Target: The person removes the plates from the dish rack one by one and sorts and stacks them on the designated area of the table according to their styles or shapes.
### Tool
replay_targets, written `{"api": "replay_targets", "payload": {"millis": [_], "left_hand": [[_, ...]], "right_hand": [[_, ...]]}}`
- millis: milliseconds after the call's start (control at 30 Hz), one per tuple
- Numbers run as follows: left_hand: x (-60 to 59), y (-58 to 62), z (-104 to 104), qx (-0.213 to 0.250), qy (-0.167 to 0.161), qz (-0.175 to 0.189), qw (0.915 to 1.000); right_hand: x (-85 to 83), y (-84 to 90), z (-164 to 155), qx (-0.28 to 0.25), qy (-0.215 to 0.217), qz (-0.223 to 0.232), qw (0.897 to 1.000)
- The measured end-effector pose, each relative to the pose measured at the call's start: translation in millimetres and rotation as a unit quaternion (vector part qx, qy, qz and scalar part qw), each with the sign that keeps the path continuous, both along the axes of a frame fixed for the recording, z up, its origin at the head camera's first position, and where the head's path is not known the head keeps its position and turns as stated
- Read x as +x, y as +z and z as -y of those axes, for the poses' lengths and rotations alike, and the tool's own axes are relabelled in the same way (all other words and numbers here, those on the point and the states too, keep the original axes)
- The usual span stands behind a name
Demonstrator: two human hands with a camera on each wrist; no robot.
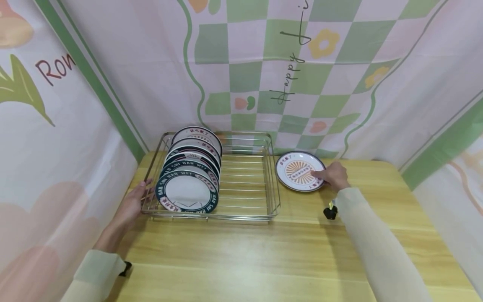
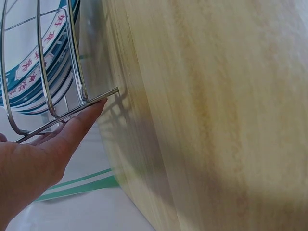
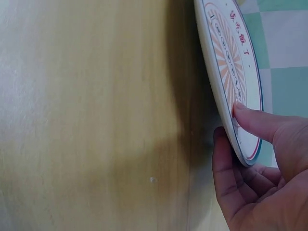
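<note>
In the head view, a wire dish rack (image 1: 245,216) stands on the table, several round plates (image 1: 187,191) leaning upright in a row along its left part. At the rack's left side is my left hand (image 1: 132,203); a straight finger runs along a wire in the left wrist view, the other fingers partly hidden. My right hand (image 1: 335,177) pinches the right edge of a white plate (image 1: 296,165), which has an orange ray pattern and a dark rim. In the right wrist view, the thumb (image 3: 255,120) presses the plate's face while curled fingers (image 3: 228,168) support its underside.
The light wooden table (image 1: 241,260) carries the rack near its back edge. Behind hangs a cloth (image 1: 245,75) with green checks, close to the rack. Another printed cloth (image 1: 68,167) covers the left side. The rack's right part shows bare wires.
</note>
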State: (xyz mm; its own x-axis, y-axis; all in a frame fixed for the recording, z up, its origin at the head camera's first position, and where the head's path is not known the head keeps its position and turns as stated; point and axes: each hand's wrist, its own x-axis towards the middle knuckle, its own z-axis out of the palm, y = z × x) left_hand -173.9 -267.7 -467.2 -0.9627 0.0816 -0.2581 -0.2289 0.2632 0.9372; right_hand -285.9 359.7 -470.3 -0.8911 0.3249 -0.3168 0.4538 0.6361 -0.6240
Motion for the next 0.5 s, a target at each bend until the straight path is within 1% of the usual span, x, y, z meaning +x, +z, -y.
{"api": "replay_targets", "payload": {"millis": [200, 333, 500], "left_hand": [[-0.6, 0.3, -0.6, -0.008, 0.002, -0.002, 1.0000], [-0.2, 0.8, -1.1, -0.004, 0.003, 0.003, 1.0000], [0.3, 1.0, -0.9, 0.001, 0.003, 0.005, 1.0000]], "right_hand": [[1.6, -4.0, -3.3, 0.038, 0.024, -0.004, 0.999], [2.9, -4.9, -3.9, 0.068, 0.033, -0.007, 0.997], [5.5, -5.2, -2.9, 0.084, 0.042, -0.009, 0.995]]}}
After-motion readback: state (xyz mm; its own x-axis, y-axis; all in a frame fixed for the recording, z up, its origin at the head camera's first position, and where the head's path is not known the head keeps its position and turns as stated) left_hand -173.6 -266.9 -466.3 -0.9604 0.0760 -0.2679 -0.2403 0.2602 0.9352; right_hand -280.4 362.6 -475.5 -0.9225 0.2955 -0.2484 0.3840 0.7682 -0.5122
